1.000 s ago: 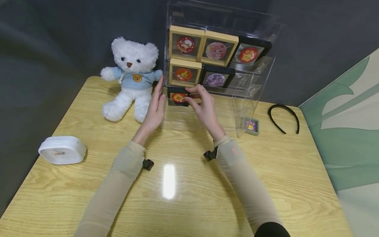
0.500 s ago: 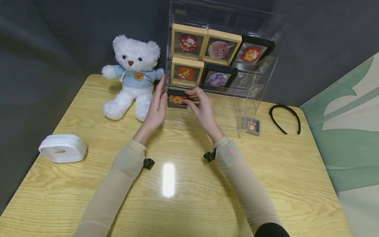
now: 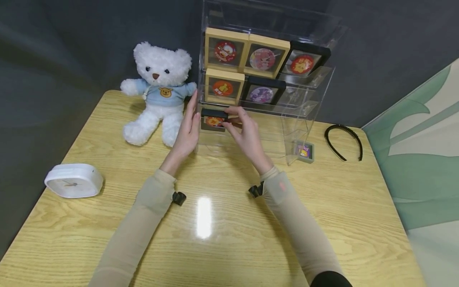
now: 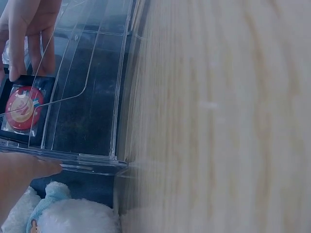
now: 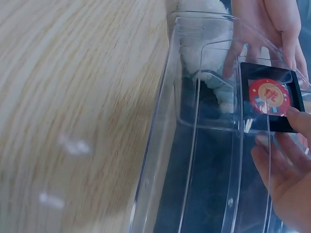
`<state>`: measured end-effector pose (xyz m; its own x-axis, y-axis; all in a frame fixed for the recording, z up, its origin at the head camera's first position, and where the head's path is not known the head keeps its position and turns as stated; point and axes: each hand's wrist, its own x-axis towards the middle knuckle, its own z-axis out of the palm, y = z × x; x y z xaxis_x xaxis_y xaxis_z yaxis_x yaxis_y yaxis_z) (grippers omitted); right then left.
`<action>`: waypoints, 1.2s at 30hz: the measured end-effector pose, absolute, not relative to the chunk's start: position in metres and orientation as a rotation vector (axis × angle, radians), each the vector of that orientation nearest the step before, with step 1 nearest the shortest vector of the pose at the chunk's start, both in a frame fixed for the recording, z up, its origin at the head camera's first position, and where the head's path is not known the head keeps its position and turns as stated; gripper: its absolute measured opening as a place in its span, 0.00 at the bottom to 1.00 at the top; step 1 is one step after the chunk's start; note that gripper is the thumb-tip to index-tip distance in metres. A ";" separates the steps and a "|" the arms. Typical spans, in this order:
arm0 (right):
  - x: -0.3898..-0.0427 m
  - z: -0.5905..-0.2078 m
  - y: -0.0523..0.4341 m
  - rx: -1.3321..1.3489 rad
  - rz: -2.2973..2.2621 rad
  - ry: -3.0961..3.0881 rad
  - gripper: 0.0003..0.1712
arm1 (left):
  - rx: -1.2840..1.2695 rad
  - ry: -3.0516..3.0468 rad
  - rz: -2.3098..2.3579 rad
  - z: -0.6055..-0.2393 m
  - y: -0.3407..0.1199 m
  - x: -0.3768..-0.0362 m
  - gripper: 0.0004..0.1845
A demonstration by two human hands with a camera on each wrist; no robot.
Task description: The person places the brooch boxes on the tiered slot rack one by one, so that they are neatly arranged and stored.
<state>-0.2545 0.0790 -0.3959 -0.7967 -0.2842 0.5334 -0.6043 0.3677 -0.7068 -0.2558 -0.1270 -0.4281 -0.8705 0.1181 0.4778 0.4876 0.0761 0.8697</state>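
A clear acrylic display rack [image 3: 308, 107] stands at the back of the table, with framed badges on its upper two tiers. On its lowest tier, at the left end, sits a black frame with a red-orange badge [image 3: 214, 120] [image 4: 22, 109] [image 5: 269, 97]. My right hand [image 3: 229, 117] pinches this frame, fingers on its top edge and thumb on its front; its fingertips [image 5: 286, 160] [image 4: 26, 34] show in both wrist views. My left hand [image 3: 191, 119] lies flat with straight fingers against the rack's left side wall, seen through the acrylic as the left hand [image 5: 267, 24].
A white teddy bear [image 3: 157, 95] sits just left of the rack. A white clock [image 3: 73, 181] lies at the table's left edge. A small grey framed badge [image 3: 305, 151] lies by the rack's right foot, and a black headband [image 3: 344, 139] beyond it.
My right hand has eased the black frame slightly left and deeper onto the lowest tier. My left hand has stayed against the rack's side.
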 end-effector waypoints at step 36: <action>-0.199 -0.398 0.349 0.172 1.298 -2.487 0.20 | -0.598 -2.070 -1.886 -0.423 -0.124 -0.250 0.32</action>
